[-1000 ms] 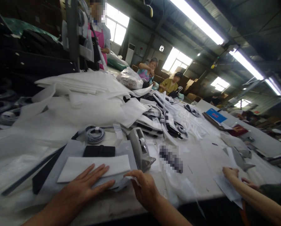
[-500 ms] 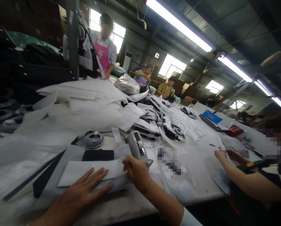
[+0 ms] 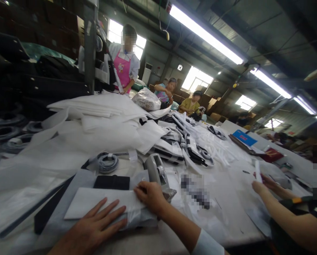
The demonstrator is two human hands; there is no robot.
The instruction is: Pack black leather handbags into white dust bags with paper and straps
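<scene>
My left hand (image 3: 97,226) lies flat with spread fingers on a clear plastic bag (image 3: 139,216) that wraps a folded white sheet (image 3: 100,206). My right hand (image 3: 150,195) is closed, its fingers pinching the bag's right end beside the grey tape dispenser (image 3: 158,173). A black flat piece (image 3: 112,182) lies just behind the white sheet, on a grey fabric panel (image 3: 76,180).
A coiled grey cable (image 3: 107,161) and heaps of white fabric (image 3: 100,120) lie beyond. Black and white straps (image 3: 193,148) cover the table's middle. A co-worker's hands (image 3: 261,182) work at the right with a white strip. Three more people stand or sit at the far end.
My right hand has moved up from the bag's near edge to its right end by the tape dispenser. The co-worker at the right has lifted a white strip. My left hand stayed flat.
</scene>
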